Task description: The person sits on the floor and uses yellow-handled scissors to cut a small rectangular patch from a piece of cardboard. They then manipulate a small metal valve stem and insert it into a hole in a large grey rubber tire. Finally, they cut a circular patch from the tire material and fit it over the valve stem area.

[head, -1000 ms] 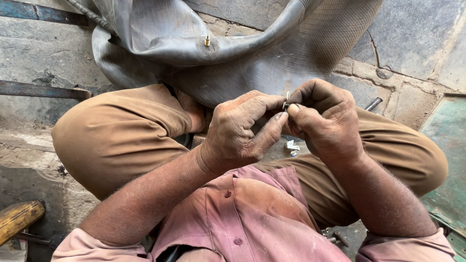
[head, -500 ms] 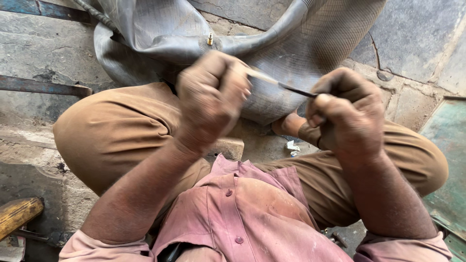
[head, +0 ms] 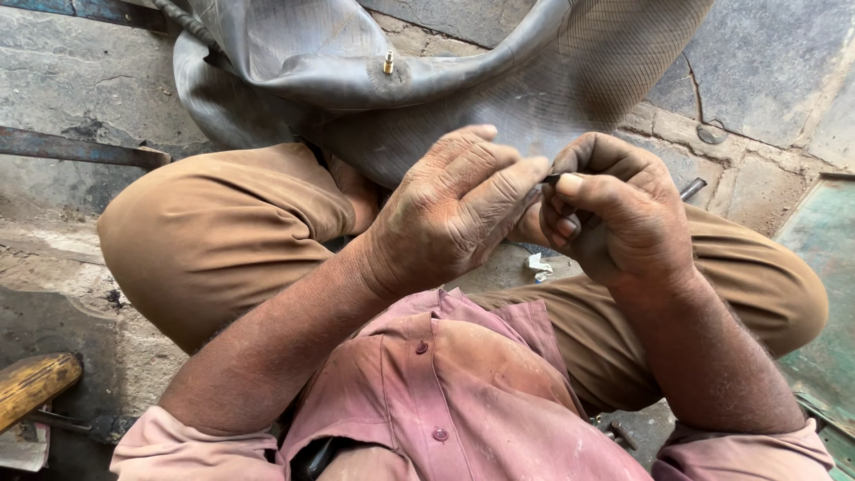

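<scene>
Far left of the fingers, low down: a yellow wooden handle (head: 34, 386) lying on the stone floor (head: 62, 80). Above it, a rusty metal bar (head: 85, 150) running across the floor. Up beyond the fingers: a grey rubber inner tube (head: 463, 80) draped over the knees, its brass valve (head: 388, 62) standing upright, well apart from both hands. Brown trousers (head: 223, 232) on folded legs below the tube, pink shirt (head: 463, 392) nearest the camera.

Centre: left hand (head: 445, 214), fingers (head: 499, 178) stretched out and pressed together, tips meeting the right hand; holding anything or not, cannot tell. Just right of those tips: right hand (head: 614, 223), fingers curled closed, thumb and forefinger pinching a small dark object (head: 551, 179), mostly hidden, kind unclear. Below the fingers, between the legs: a small white scrap (head: 538, 264) on the floor. Right of the right hand: a dark metal rod (head: 693, 188) poking out behind the knee. Far right: a green painted surface (head: 824, 267).
</scene>
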